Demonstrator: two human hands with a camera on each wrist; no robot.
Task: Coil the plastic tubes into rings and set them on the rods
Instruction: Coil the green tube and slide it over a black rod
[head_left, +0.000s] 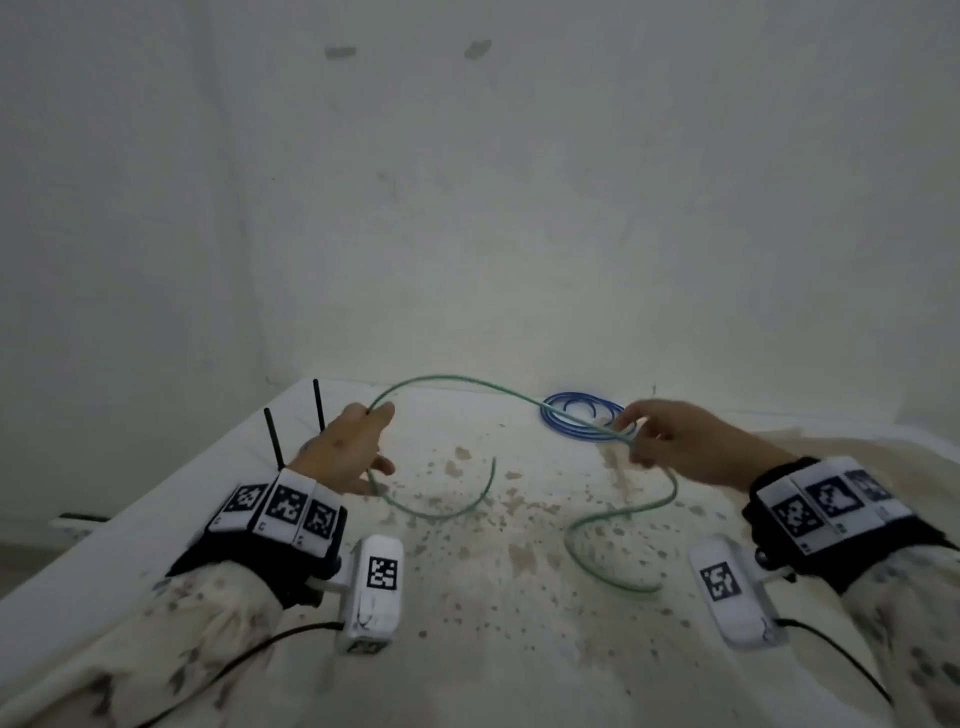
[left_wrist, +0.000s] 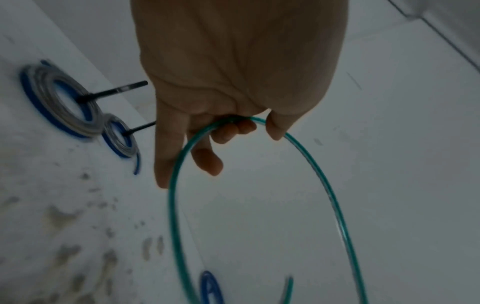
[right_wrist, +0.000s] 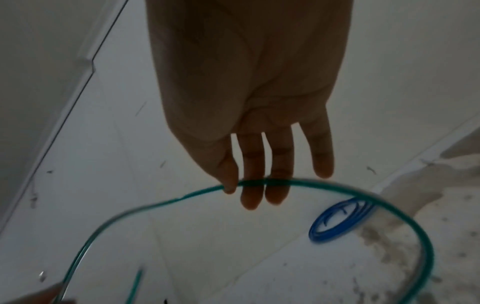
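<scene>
You have the green tube (head_left: 457, 382) between both hands, lifted over the stained white counter (head_left: 509, 561). Your left hand (head_left: 345, 449) has its fingers curled round the tube near the first bend. Your right hand (head_left: 670, 436) pinches the tube further along between thumb and forefinger, the other fingers fairly straight behind it.

Progress, as far as I can judge: the left wrist view shows both black rods (left_wrist: 114, 91) already carrying blue and grey rings (left_wrist: 61, 102). The green tube is barely begun, forming one wide open curve, with a free end lying on the counter by your left hand and a long loose tail snaking below your right. A blue coil (head_left: 582, 415) lies on the counter behind your right hand, not yet on a rod.

The rods stand just behind your left hand, and the trailing tail could catch as you wind.
</scene>
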